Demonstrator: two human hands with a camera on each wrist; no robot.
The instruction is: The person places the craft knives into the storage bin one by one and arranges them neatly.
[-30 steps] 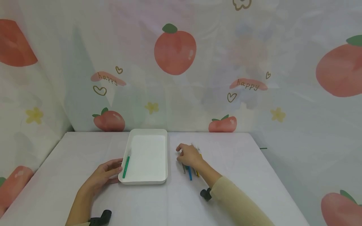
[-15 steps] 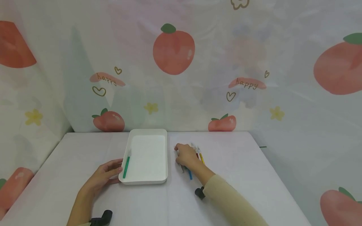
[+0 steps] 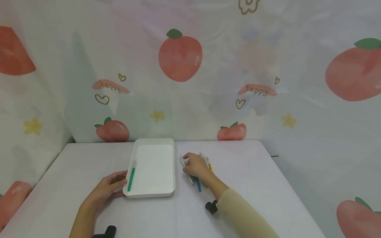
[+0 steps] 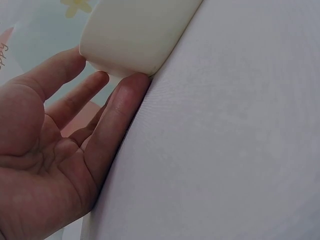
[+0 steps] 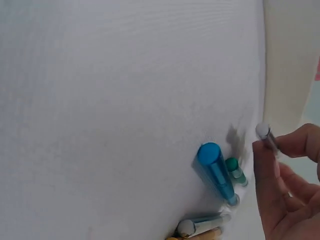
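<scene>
Between the thumb and fingertips of my right hand (image 3: 194, 165) is a slim silver pen-like stick (image 5: 263, 131), tilted just right of the tray. Near that hand lie a thicker blue pen-like stick (image 5: 216, 169), a green one (image 5: 236, 171) and a yellow one (image 3: 210, 166), partly hidden by the hand in the head view. My left hand (image 3: 106, 189) touches the left side of the white tray (image 3: 148, 195) with fairly straight fingers. Inside the tray, along its left wall, rests a green pen-like stick (image 3: 131, 179) with a clear tip.
A white cloth covers the table (image 3: 148, 218). Behind it stands a fabric backdrop (image 3: 190, 109) with printed peaches, which continues along the left side. In the right wrist view, a silvery stick (image 5: 200, 226) lies beside an orange-yellow one (image 5: 205, 234).
My right hand has shifted slightly left, and the silver stick now shows apart from the others in its fingers. The left hand stays at the tray. The head view has tilted slightly.
</scene>
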